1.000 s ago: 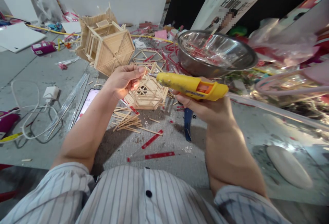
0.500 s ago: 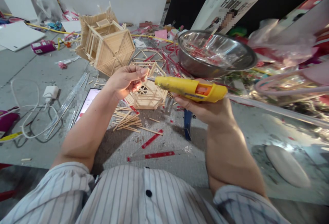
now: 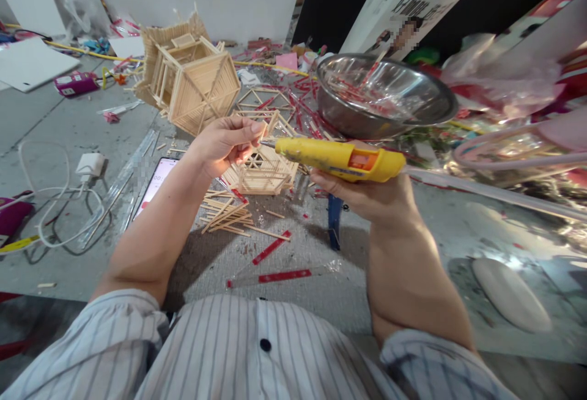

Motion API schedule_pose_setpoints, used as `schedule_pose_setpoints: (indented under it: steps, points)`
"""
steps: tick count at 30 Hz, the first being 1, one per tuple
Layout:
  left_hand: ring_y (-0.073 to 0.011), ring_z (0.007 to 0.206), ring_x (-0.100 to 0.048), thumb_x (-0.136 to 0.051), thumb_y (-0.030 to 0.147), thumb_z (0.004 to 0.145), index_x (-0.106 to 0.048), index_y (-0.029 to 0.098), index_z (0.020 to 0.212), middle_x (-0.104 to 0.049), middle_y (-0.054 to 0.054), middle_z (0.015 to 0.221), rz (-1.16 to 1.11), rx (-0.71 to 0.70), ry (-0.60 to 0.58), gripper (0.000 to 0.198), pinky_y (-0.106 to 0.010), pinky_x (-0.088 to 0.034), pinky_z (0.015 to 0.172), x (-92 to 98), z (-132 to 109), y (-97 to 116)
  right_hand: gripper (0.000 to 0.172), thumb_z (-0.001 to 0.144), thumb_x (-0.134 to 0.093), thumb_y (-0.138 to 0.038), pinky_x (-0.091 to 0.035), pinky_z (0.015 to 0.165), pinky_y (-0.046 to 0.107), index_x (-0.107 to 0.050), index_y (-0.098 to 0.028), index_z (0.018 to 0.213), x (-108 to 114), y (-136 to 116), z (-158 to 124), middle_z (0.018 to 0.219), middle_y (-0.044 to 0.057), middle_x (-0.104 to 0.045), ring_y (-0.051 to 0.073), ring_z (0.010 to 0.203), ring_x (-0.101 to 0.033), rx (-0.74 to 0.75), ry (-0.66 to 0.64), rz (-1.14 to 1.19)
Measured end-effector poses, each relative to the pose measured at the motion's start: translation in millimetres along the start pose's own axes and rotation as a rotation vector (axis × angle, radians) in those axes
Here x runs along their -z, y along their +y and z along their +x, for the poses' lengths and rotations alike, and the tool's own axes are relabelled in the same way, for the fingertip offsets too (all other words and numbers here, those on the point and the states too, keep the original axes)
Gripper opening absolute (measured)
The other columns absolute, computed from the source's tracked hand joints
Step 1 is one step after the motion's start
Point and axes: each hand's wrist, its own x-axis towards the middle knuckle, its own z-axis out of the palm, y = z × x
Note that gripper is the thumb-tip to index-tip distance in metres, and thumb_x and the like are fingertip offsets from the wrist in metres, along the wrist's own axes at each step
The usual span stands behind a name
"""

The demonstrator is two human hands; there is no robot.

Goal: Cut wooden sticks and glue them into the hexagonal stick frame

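My right hand [image 3: 362, 195] is wrapped round a yellow glue gun [image 3: 337, 158] and holds it level, nozzle pointing left. The metal tip sits right at the fingertips of my left hand [image 3: 224, 143], which pinches a thin wooden stick [image 3: 263, 133]. Just below and behind both hands a small hexagonal frame of wooden sticks [image 3: 263, 170] rests on the grey floor. A loose pile of wooden sticks [image 3: 227, 213] lies in front of that frame.
A larger stick structure [image 3: 192, 79] stands at the back left. A steel bowl [image 3: 383, 94] with red strips is at the right. A phone [image 3: 156, 183], a white charger with cable [image 3: 89, 167] and red strips [image 3: 284, 276] lie on the floor.
The glue gun has shifted a little to the left, bringing its tip up to the stick in my left hand. Nothing else has moved.
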Motion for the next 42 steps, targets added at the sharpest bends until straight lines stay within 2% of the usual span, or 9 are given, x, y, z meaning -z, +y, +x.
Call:
schedule_pose_setpoints:
  steps: [5,10,16,23,28,33,39,42]
  points:
    - [-0.0011,0.038,-0.041,-0.077,0.029,0.073,-0.052,0.014,0.061,-0.055,0.004,0.057,-0.007,0.006,-0.013,0.031,-0.017,-0.026,0.038,0.6,0,0,0.043,0.055,-0.085,-0.022,-0.061,0.079,0.033,-0.059,-0.031,0.089,3,6,-2,0.085,-0.008,-0.067,0.012,0.078,-0.067,0.000,0.121,0.038]
    - [-0.0012,0.039,-0.041,-0.074,0.028,0.075,-0.053,0.014,0.059,-0.053,0.005,0.055,0.021,-0.005,-0.002,0.030,-0.017,-0.027,0.039,-0.4,0,0,0.043,0.052,-0.085,-0.029,-0.061,0.068,0.032,-0.055,-0.027,0.083,-4,-7,1,0.077,-0.006,-0.066,0.014,0.072,-0.067,-0.041,0.071,0.040]
    - [-0.0009,0.038,-0.041,-0.075,0.028,0.076,-0.055,0.014,0.060,-0.055,0.004,0.057,0.037,-0.016,-0.002,0.030,-0.017,-0.028,0.039,-0.4,0,0,0.042,0.054,-0.084,-0.032,-0.061,0.070,0.035,-0.054,-0.029,0.083,-4,-9,0,0.077,-0.005,-0.064,0.015,0.074,-0.066,-0.021,0.071,0.015]
    - [-0.0012,0.039,-0.041,-0.077,0.030,0.073,-0.055,0.014,0.060,-0.056,0.004,0.057,0.006,-0.011,-0.016,0.030,-0.017,-0.029,0.039,0.1,-1,0,0.045,0.052,-0.085,-0.032,-0.061,0.072,0.038,-0.051,-0.030,0.081,-4,-13,0,0.076,-0.005,-0.066,0.019,0.075,-0.068,-0.073,0.076,-0.016]
    - [-0.0009,0.038,-0.041,-0.076,0.029,0.075,-0.055,0.014,0.059,-0.055,0.004,0.057,0.035,-0.020,-0.004,0.030,-0.017,-0.028,0.038,-0.6,-1,0,0.048,0.046,-0.085,-0.027,-0.061,0.065,0.029,-0.049,-0.028,0.079,-7,-17,2,0.070,-0.008,-0.064,0.013,0.068,-0.066,-0.061,0.111,0.040]
    - [-0.0006,0.038,-0.041,-0.077,0.028,0.074,-0.055,0.013,0.060,-0.055,0.004,0.057,0.010,-0.023,-0.033,0.030,-0.017,-0.028,0.038,-0.4,0,-1,0.045,0.051,-0.083,-0.023,-0.062,0.070,0.031,-0.050,-0.029,0.081,-5,-15,1,0.074,-0.008,-0.065,0.014,0.073,-0.068,-0.078,0.073,0.055]
    - [-0.0010,0.038,-0.041,-0.078,0.030,0.072,-0.056,0.013,0.061,-0.055,0.004,0.057,-0.008,-0.031,-0.067,0.030,-0.016,-0.029,0.038,2.4,1,-3,0.048,0.051,-0.085,-0.031,-0.064,0.068,0.034,-0.050,-0.028,0.085,-3,-8,1,0.077,-0.008,-0.067,0.016,0.072,-0.070,0.023,0.077,0.048]
    - [-0.0013,0.038,-0.042,-0.078,0.029,0.072,-0.057,0.014,0.062,-0.055,0.004,0.057,-0.006,-0.029,-0.070,0.028,-0.016,-0.028,0.038,2.9,1,-3,0.046,0.053,-0.084,-0.029,-0.064,0.070,0.036,-0.052,-0.028,0.086,-2,-5,1,0.079,-0.007,-0.069,0.018,0.075,-0.071,0.024,0.060,0.039]
